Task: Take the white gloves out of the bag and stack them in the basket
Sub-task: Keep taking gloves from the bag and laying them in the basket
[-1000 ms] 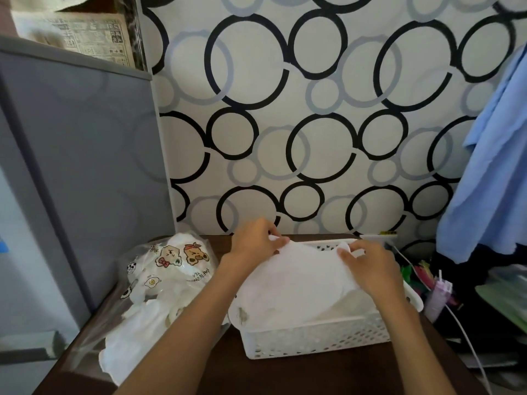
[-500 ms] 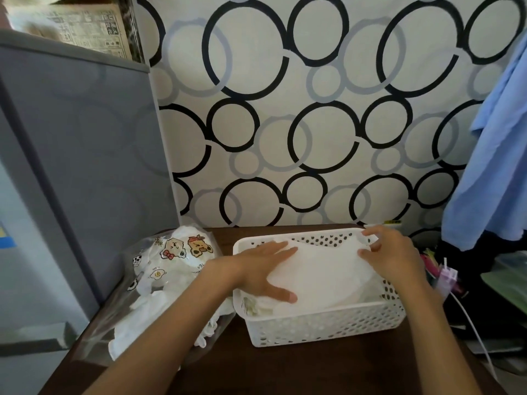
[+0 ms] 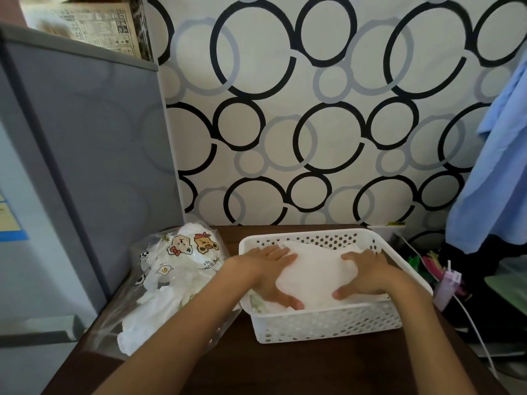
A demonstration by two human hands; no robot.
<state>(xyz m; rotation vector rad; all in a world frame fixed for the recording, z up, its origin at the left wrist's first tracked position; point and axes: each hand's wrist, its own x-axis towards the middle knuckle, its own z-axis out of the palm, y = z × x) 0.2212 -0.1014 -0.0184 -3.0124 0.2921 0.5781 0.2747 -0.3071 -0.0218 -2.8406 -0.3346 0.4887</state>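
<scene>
Big black and grey rings cover the wall [image 3: 328, 115] behind a dark brown table [image 3: 299, 363]. On the far left stands a tall grey cabinet [image 3: 85, 155] with an old newspaper [image 3: 94, 27] on top. Next to it, on the left part of the table, lies a clear plastic bag [image 3: 159, 283] with little bear pictures on it, and more white gloves [image 3: 154, 312] are bunched up inside. Just beside the bag sits a white basket [image 3: 328, 326] full of small holes. A stack of white gloves [image 3: 315, 275] lies inside the basket. The person's left hand [image 3: 271, 269] rests flat on the left side of the stack, fingers straight and close together, thumb spread toward the front. The right hand [image 3: 365, 273] presses flat on the right side the same way, thumb out too. Right of the basket a white cable [image 3: 473, 329] runs down, and a blue cloth [image 3: 496, 172] hangs at the far right edge.
</scene>
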